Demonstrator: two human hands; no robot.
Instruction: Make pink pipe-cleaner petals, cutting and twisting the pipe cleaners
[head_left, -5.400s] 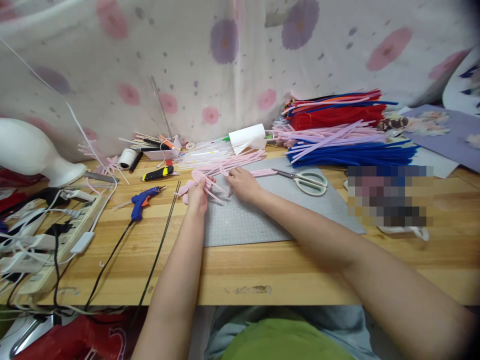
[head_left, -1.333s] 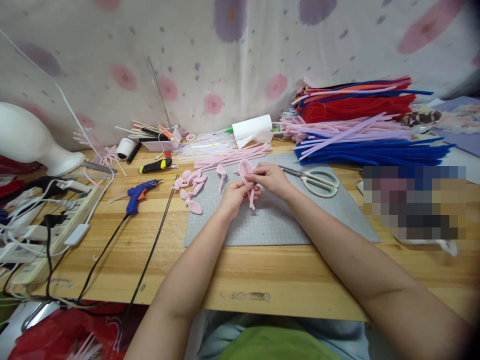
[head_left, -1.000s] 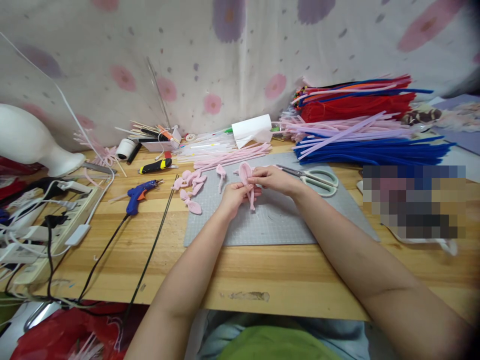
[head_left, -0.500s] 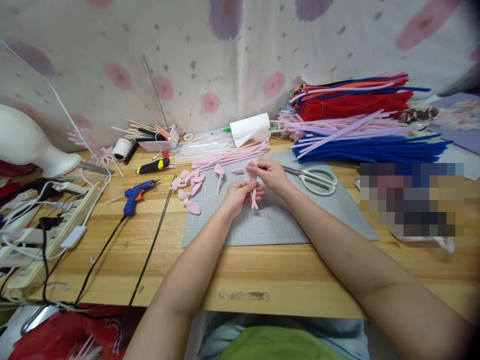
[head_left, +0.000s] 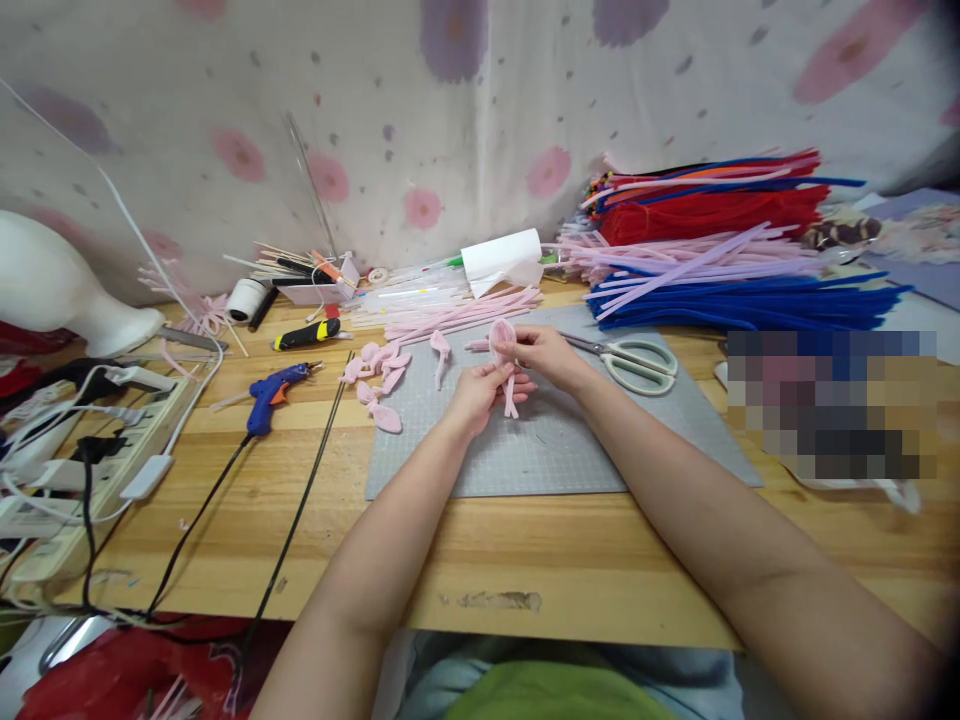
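Observation:
A pink pipe cleaner [head_left: 501, 334], bent into a rounded loop with two tails hanging down, is held over the grey cutting mat [head_left: 555, 455]. My left hand [head_left: 480, 396] pinches it low, where the tails leave the loop. My right hand [head_left: 551, 355] grips the loop's right side with thumb and fingertips. Left of my hands, a finished pink pipe-cleaner petal [head_left: 440, 348] lies on the mat. Several similar petals [head_left: 387, 416] are heaped at the mat's left edge. Scissors [head_left: 637, 366] with pale green handles rest to the right of my right hand.
A blue glue gun [head_left: 264, 398] and a yellow-black cutter [head_left: 306, 334] lie on the left. Bundled blue pipe cleaners [head_left: 750, 302] and red ones [head_left: 712, 215] fill the back right. A white roll [head_left: 501, 258] sits behind the mat. A power strip [head_left: 142, 440] with cables borders the left.
My right fingers have shifted slightly down and right along the loop, showing more of its top. My left hand keeps its pinch. The view has moved very slightly.

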